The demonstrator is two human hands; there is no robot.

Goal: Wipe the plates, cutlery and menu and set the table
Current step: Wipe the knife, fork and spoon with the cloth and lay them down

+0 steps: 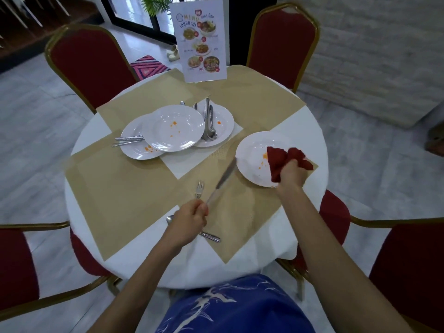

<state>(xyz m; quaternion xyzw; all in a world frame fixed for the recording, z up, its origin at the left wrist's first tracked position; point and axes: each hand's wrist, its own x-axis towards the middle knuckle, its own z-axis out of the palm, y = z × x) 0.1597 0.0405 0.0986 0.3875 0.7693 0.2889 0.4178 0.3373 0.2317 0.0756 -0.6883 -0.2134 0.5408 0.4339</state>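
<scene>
Both bare forearms reach forward, the left one toward the middle and the right one angled outward. The left hand (192,221) is fisted, knuckles up, its fingers curled round cutlery (199,189) handles. The right hand (292,175), farther ahead, clutches a bunched red cloth (280,159) in its fingers.

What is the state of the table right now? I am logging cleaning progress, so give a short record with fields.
left hand: grips a blurred knife and, it seems, a fork
right hand: holds red cloth on near plate
near plate: orange stains on it
centre plates: three, overlapping, stained, cutlery on them
spoon: lies partly under left hand
menu: upright at far edge
</scene>
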